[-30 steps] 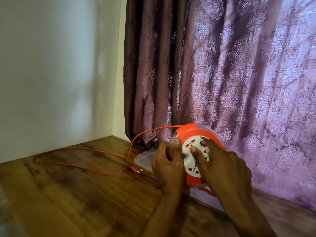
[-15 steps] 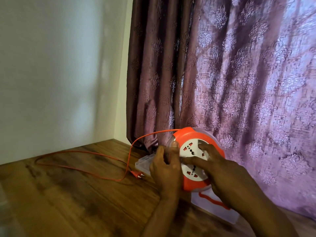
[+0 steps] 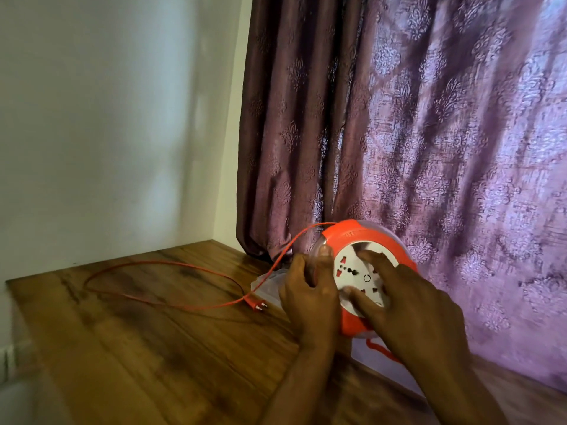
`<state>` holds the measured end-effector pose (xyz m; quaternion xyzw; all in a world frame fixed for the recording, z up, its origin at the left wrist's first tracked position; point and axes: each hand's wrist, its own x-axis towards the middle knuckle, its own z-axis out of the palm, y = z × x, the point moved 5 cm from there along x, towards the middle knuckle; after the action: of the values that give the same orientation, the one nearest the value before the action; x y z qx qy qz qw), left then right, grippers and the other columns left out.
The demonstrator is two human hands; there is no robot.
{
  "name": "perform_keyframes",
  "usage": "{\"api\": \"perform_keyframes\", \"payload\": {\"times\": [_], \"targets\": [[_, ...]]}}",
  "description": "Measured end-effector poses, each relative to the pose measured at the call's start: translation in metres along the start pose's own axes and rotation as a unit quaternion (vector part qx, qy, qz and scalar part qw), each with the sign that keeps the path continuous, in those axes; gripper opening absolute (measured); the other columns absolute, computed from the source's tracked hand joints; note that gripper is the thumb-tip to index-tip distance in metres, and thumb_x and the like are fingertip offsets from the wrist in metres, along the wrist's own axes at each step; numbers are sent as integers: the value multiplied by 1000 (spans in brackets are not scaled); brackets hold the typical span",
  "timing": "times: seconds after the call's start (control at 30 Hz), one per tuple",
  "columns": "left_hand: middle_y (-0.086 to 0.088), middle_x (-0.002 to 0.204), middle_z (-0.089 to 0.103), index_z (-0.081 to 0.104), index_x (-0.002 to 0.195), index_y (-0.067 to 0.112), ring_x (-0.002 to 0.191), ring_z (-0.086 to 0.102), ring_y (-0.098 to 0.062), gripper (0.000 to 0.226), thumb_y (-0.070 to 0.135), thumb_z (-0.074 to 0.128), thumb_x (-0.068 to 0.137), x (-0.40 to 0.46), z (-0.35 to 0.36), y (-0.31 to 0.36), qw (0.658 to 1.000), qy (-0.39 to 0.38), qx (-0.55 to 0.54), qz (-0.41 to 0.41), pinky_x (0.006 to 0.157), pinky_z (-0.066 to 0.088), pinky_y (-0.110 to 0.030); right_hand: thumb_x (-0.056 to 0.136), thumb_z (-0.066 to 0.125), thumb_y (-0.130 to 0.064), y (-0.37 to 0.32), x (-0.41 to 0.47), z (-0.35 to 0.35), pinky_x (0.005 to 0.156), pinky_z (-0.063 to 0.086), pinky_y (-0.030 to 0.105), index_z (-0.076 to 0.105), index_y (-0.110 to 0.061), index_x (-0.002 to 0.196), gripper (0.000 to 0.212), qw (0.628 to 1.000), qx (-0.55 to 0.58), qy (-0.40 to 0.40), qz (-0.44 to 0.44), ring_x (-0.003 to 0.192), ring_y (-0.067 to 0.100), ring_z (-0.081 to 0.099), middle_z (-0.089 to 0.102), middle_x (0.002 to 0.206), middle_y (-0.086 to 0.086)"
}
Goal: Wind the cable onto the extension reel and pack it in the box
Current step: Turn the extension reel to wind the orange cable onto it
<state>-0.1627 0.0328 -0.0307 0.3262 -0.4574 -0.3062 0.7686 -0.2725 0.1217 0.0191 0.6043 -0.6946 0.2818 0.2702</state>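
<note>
An orange extension reel (image 3: pixel 359 237) with a white socket face stands upright on the wooden table (image 3: pixel 138 348). My left hand (image 3: pixel 310 289) grips its left rim. My right hand (image 3: pixel 408 305) lies with spread fingers on the white socket disc. The orange cable (image 3: pixel 159 263) runs from the reel's top down to the table, loops left, and ends in a two-pin plug (image 3: pixel 257 306). A clear plastic box (image 3: pixel 268 285) lies behind my left hand, mostly hidden.
A purple patterned curtain (image 3: pixel 429 133) hangs right behind the reel. A white wall (image 3: pixel 107 118) closes the table's far left side. A white packaging piece (image 3: pixel 368 355) with an orange line lies under the reel.
The socket disc has turned under my right hand's fingers. The cable loop on the table has drawn in a little and the plug has shifted slightly. My left hand keeps its hold.
</note>
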Motion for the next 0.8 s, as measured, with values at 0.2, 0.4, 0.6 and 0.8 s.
{"api": "perform_keyframes", "payload": {"times": [0.2, 0.4, 0.6, 0.8], "targets": [[-9, 64, 59, 52, 67, 10, 66, 57, -26, 53, 61, 51, 83, -2, 3, 3, 998, -6, 29, 48, 67, 51, -48, 73, 39, -78, 1, -5, 2, 62, 36, 34, 32, -45, 125, 62, 993, 45, 27, 102, 92, 36, 63, 69, 102, 9], [-9, 66, 61, 54, 68, 10, 66, 56, -21, 56, 64, 47, 82, 2, 1, 2, 998, 9, 20, 55, 69, 48, -43, 86, 48, -53, -2, 0, -24, 65, 43, 34, 46, -38, 119, 37, 998, 37, 35, 36, 89, 30, 64, 69, 95, -1], [-12, 73, 68, 59, 77, 5, 75, 65, -28, 65, 68, 44, 80, 8, -3, 1, 1000, 21, -6, 19, 73, 54, -50, 76, 63, -12, -11, 3, -18, 57, 51, 33, 35, -51, 120, 65, 991, 19, -72, -108, 85, 23, 65, 32, 137, -13], [-16, 75, 66, 59, 77, 5, 75, 62, -30, 60, 64, 47, 81, 6, -3, 3, 1000, 13, 10, 23, 72, 52, -48, 68, 66, -7, -7, 2, 2, 64, 45, 27, 15, -74, 119, 98, 983, -7, -143, -112, 107, 21, 60, -6, 149, -25]]}}
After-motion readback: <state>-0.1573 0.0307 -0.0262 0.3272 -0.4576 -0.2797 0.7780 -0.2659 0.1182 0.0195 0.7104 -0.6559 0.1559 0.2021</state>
